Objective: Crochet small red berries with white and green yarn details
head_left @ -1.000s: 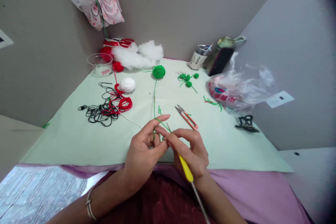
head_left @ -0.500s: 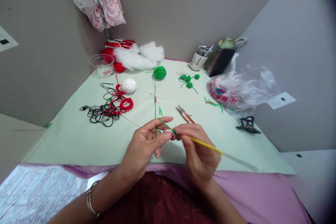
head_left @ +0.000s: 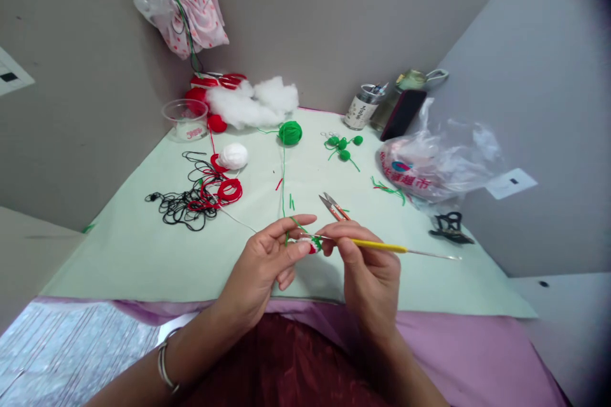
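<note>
Our left hand [head_left: 260, 262] pinches the small red, white and green crocheted yarn piece [head_left: 313, 247], our right hand [head_left: 372, 267] grips the yellow-handled metal hook [head_left: 382, 245], and, though partly hidden, the piece's red and white look worked while its green, uncut from the round green ball [head_left: 291, 133], seems unfinished.

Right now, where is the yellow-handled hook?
In the head view, the yellow-handled hook is right of centre in the right hand, one end at the small crocheted piece in the left hand.
</note>
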A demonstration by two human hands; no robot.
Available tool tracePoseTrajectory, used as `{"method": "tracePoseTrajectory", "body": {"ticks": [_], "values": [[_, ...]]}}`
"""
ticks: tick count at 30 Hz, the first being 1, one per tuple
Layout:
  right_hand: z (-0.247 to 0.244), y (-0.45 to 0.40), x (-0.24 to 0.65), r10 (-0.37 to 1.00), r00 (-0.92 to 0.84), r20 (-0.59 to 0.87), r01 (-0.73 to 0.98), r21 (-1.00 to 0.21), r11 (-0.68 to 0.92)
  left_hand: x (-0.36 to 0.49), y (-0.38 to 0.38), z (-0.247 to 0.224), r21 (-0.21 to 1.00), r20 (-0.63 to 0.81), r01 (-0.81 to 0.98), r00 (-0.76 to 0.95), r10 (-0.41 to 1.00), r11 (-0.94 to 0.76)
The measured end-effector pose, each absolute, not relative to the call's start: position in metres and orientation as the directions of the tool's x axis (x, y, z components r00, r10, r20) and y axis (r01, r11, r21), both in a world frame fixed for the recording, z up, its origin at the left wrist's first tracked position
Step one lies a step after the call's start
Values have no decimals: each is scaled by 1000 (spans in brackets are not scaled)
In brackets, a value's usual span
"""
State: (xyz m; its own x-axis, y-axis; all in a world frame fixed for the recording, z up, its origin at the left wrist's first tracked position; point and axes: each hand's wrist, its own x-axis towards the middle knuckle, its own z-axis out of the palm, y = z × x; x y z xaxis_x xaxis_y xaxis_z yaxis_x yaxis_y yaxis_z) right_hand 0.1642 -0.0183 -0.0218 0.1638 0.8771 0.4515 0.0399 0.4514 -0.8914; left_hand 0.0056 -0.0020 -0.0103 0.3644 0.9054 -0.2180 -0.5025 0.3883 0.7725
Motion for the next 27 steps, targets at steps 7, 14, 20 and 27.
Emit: {"method": "tracePoseTrajectory", "body": {"ticks": [7, 14, 20, 27], "values": [[-19, -20, 167, 914, 126, 385, -114, -910, 399, 3, -2, -10, 839, -172, -447, 322, 931, 310], [-18, -29, 167, 793, 32, 608, 256, -772, 581, 2, -2, -12, 929, -91, -329, 239, 967, 169], [-24, -30, 163, 597, -73, 799, 468, -501, 728, 6, -4, -6, 958, -83, -256, 191, 978, 131], [-21, -28, 163, 720, 88, 689, 232, -717, 658, 3, -3, -4, 939, -102, -300, 229, 968, 170]]}}
